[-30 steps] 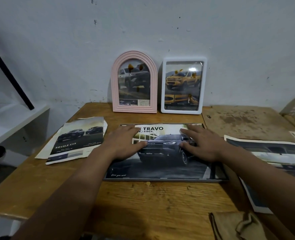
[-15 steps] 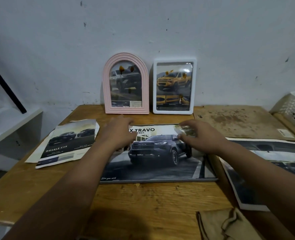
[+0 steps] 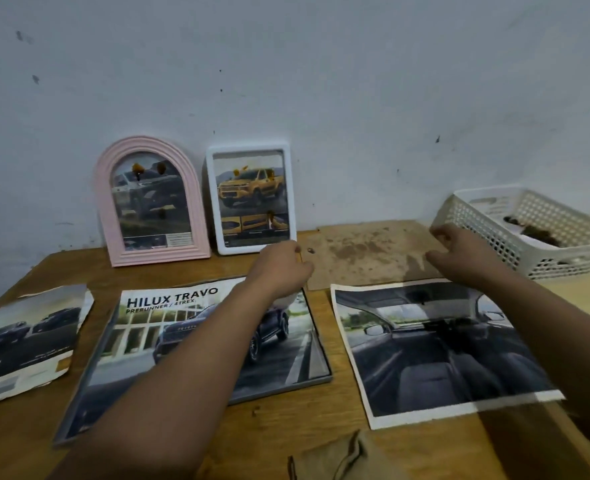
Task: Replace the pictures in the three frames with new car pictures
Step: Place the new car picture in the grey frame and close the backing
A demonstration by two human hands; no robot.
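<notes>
Both reaching over backing board (image 3: 366,251): left hand (image 3: 279,268) grip loosely curled, contents unclear; right hand (image 3: 459,249) likewise, likely fetching it for gray frame (image 3: 316,377).

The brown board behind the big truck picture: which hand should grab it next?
Probably the right hand. It hovers over the brown board, near its right edge beside the white basket. The left hand is at the board's left edge, above the gray frame, so it could steady that side.
</notes>
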